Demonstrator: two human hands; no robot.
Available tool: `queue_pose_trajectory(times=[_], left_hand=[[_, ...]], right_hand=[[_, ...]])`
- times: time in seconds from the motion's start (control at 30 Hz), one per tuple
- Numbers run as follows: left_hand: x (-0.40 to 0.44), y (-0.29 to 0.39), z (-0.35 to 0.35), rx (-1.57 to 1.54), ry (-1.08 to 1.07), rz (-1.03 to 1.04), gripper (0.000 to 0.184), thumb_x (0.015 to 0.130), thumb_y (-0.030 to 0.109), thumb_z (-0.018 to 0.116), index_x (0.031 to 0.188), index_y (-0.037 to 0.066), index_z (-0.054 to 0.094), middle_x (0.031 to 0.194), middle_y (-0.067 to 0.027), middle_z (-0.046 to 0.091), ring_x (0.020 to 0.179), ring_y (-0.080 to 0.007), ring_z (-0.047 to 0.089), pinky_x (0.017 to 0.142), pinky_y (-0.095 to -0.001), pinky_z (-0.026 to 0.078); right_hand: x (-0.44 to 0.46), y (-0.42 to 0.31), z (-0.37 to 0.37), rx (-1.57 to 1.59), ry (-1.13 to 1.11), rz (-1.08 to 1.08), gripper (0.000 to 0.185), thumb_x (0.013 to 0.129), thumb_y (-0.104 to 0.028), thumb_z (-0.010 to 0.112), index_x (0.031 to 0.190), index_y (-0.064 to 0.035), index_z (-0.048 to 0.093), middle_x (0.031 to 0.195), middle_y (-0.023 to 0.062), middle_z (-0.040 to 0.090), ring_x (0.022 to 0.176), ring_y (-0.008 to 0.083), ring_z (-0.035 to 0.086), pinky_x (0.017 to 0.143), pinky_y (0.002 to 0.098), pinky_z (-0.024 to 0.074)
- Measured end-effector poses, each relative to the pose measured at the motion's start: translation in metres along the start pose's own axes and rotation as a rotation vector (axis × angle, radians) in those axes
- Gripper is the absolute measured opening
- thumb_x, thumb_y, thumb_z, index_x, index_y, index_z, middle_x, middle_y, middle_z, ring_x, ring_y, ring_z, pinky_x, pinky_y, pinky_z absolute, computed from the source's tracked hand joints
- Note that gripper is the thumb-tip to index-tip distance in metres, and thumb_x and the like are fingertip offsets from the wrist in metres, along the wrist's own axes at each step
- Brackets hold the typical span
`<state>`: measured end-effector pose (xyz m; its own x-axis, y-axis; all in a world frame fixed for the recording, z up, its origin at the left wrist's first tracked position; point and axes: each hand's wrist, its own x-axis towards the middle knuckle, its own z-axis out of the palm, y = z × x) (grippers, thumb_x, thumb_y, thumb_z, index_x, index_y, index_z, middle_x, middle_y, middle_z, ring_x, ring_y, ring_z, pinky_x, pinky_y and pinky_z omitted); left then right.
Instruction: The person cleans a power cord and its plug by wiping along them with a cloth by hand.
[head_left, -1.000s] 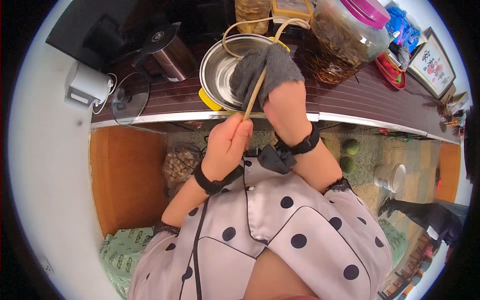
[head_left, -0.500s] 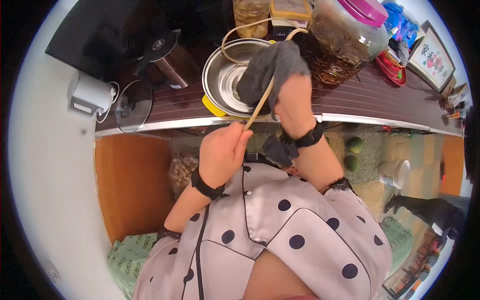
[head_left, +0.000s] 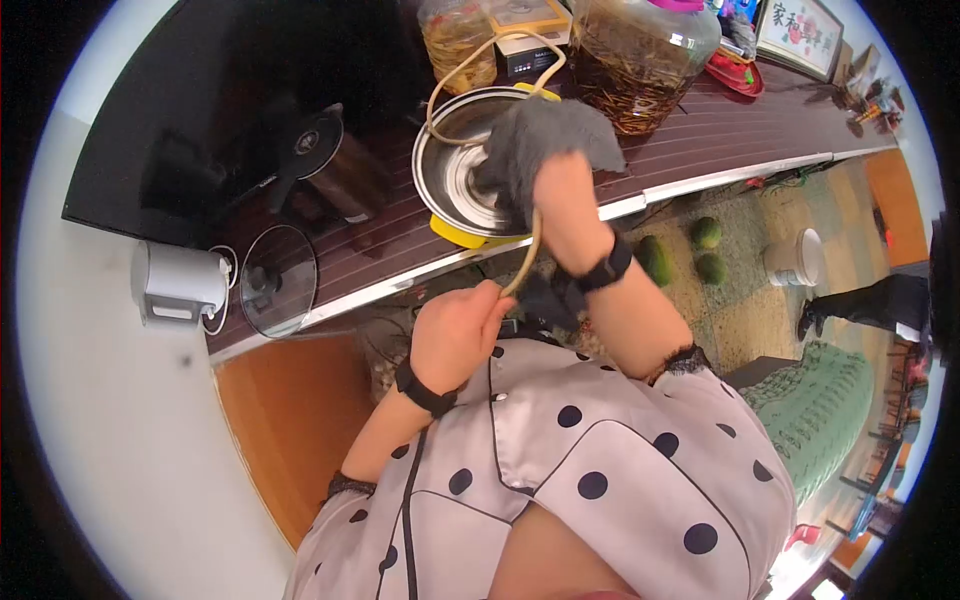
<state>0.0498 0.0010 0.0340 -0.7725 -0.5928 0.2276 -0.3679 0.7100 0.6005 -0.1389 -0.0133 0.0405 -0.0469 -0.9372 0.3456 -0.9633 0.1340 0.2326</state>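
Observation:
My left hand (head_left: 455, 335) is closed round a cream-coloured cord (head_left: 533, 250) in front of the counter edge. Higher up, my right hand (head_left: 568, 205) grips a dark grey cloth (head_left: 545, 135), which is bunched where the cord passes into it. How tightly the cloth wraps the cord is hidden. Beneath the cloth stands a shiny steel pot (head_left: 428, 175) with yellow handles, partly covered by it. The far part of the cord loops over the pot's rim and behind the cloth.
A glass lid (head_left: 280, 285), a dark kettle-like jug (head_left: 345, 175) and a white kettle (head_left: 180, 280) stand left on the counter (head_left: 740, 150). Large jars (head_left: 640, 65) and a box (head_left: 530, 55) sit behind. Watermelons (head_left: 655, 260) and a white bucket (head_left: 795, 258) are on the floor.
My right hand and the cloth have shifted slightly down and left, and the cloth has spread out to the right. The view has turned, so the counter slants.

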Motion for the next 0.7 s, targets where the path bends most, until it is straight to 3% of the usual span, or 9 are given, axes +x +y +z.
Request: queue_pose_trajectory(times=[0.1,0.2,0.27,0.33,0.4,0.43,0.47,0.67,0.7], left_hand=[[-0.009,-0.014,-0.019,-0.015,0.079,-0.118,0.022,0.089,0.021,0.052,0.077,0.003,0.048,0.062,-0.0187,0.049,0.060,-0.0392,0.051,0.051,-0.0441,0.037],[-0.013,-0.028,-0.032,-0.028,0.152,-0.051,0.023,0.088,0.022,0.052,0.075,0.004,0.047,0.061,-0.0180,0.052,0.058,-0.0381,0.053,0.050,-0.0451,0.039],[-0.017,-0.035,-0.028,-0.070,0.156,-0.025,0.023,0.088,0.022,0.052,0.075,0.004,0.047,0.061,-0.0180,0.052,0.058,-0.0381,0.053,0.050,-0.0452,0.039],[-0.022,-0.035,-0.029,-0.108,0.161,-0.007,0.023,0.088,0.022,0.052,0.074,0.004,0.047,0.061,-0.0180,0.052,0.058,-0.0380,0.053,0.050,-0.0453,0.039],[-0.024,-0.031,-0.038,-0.182,0.036,0.028,0.023,0.089,0.021,0.052,0.076,0.002,0.046,0.064,-0.0205,0.048,0.062,-0.0407,0.050,0.053,-0.0434,0.038],[-0.028,-0.031,-0.041,-0.167,-0.006,0.091,0.023,0.089,0.021,0.051,0.077,0.002,0.048,0.064,-0.0206,0.049,0.062,-0.0402,0.050,0.053,-0.0426,0.039],[-0.033,-0.030,-0.043,-0.183,-0.087,0.101,0.023,0.089,0.022,0.050,0.078,0.002,0.050,0.065,-0.0196,0.051,0.062,-0.0391,0.052,0.053,-0.0417,0.040],[-0.026,-0.037,-0.047,-0.357,-0.002,0.017,0.024,0.091,0.021,0.048,0.078,0.001,0.051,0.062,-0.0151,0.051,0.057,-0.0322,0.051,0.053,-0.0363,0.040],[-0.026,-0.037,-0.044,-0.375,-0.033,0.024,0.024,0.091,0.021,0.047,0.078,0.001,0.051,0.062,-0.0149,0.051,0.057,-0.0315,0.051,0.053,-0.0360,0.040]], right_hand=[[-0.028,-0.050,0.005,0.359,0.296,0.002,0.007,0.065,-0.010,0.057,0.065,-0.0094,0.064,0.072,0.0112,0.062,0.071,0.0234,0.062,0.062,0.0358,0.0456],[-0.051,-0.078,-0.002,0.276,0.116,-0.130,0.019,0.069,-0.009,0.054,0.084,-0.0021,0.063,0.086,0.0163,0.062,0.079,0.0269,0.061,0.071,0.0427,0.0462],[-0.041,-0.096,-0.019,0.522,0.469,-0.037,0.026,0.072,-0.010,0.052,0.094,0.0030,0.058,0.089,0.0181,0.061,0.083,0.0295,0.060,0.073,0.0427,0.0472],[-0.039,-0.095,-0.005,0.455,0.476,-0.053,0.023,0.077,-0.007,0.048,0.096,0.0035,0.055,0.092,0.0184,0.059,0.088,0.0305,0.058,0.072,0.0381,0.0485],[-0.028,-0.088,-0.002,1.468,0.282,0.388,0.022,0.090,-0.017,0.046,0.096,0.0005,0.057,0.084,0.0108,0.062,0.082,0.0249,0.059,0.077,0.0347,0.0464],[-0.019,-0.080,-0.018,1.909,0.226,0.774,0.027,0.094,-0.022,0.042,0.097,0.0001,0.057,0.087,0.0091,0.062,0.079,0.0202,0.060,0.070,0.0316,0.0486],[-0.010,-0.058,-0.021,2.170,0.224,0.785,0.024,0.093,-0.020,0.044,0.097,-0.0003,0.058,0.087,0.0092,0.063,0.078,0.0189,0.060,0.069,0.0309,0.0496],[0.022,-0.024,-0.017,2.218,0.331,0.932,0.020,0.091,-0.016,0.046,0.099,-0.0012,0.058,0.089,0.0082,0.063,0.082,0.0195,0.061,0.072,0.0300,0.0507],[0.023,-0.013,-0.001,2.112,0.345,0.759,0.019,0.091,-0.016,0.047,0.099,-0.0020,0.058,0.090,0.0077,0.063,0.083,0.0196,0.061,0.072,0.0298,0.0506]])
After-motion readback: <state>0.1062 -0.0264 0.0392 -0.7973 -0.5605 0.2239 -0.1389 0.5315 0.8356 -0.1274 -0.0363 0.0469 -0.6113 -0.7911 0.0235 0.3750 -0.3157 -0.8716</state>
